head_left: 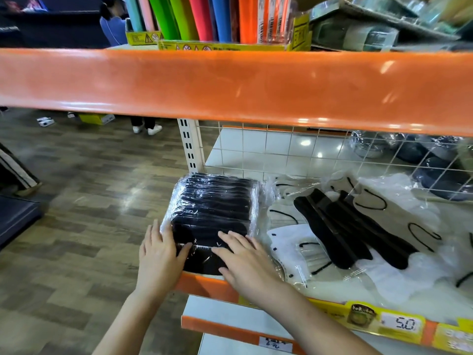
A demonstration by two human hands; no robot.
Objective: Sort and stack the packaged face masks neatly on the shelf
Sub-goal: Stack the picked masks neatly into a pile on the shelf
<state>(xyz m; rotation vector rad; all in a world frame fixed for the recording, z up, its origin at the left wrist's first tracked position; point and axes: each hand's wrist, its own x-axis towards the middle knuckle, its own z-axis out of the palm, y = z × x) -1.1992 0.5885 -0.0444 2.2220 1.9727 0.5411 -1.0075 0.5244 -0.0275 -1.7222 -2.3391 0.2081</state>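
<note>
A stack of black face masks in clear plastic packets stands at the left end of the white shelf. My left hand lies flat against the stack's left near side, thumb on top. My right hand rests on the stack's near top with straight fingers. To the right, loose packets of black masks and white masks lie scattered over the shelf.
An orange shelf edge runs overhead, with coloured rolls above it. A wire grid backs the shelf, dark packaged goods behind it. A yellow price strip lines the front edge. Wooden floor is at left, a person's legs beyond.
</note>
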